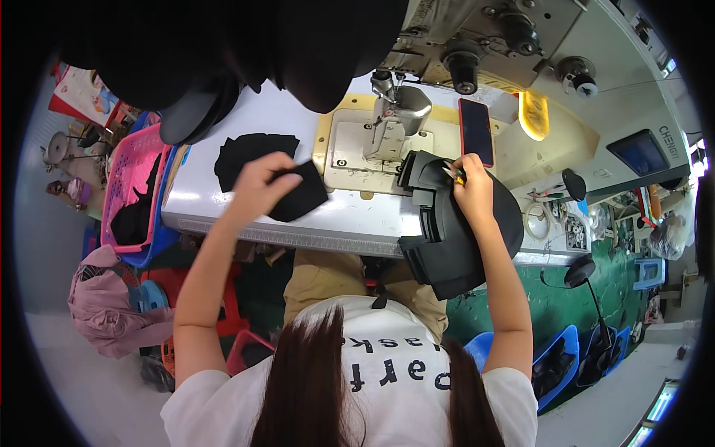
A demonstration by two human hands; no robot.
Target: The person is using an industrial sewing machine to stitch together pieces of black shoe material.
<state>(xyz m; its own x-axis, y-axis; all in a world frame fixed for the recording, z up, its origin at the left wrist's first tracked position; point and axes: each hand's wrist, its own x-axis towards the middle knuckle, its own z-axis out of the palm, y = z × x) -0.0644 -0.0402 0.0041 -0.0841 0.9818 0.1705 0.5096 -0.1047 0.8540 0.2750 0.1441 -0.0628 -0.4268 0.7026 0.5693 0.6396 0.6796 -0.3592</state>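
**Two black pieces, one in each grip**

I see my left hand point(261, 182) clenched on a small flat black fabric piece point(302, 192), held just above the white desk point(357, 220), left of the grey sewing machine head point(398, 119). My right hand point(473, 186) grasps the stack of curved black cap-brim pieces point(447, 238) at its upper edge, along with something small and yellow-green I cannot make out. The stack hangs over the desk's near edge, its long axis running toward me. The small piece lies left of the needle plate, the stack right; the left hand is nearer the loose black fabric scrap point(249, 153).
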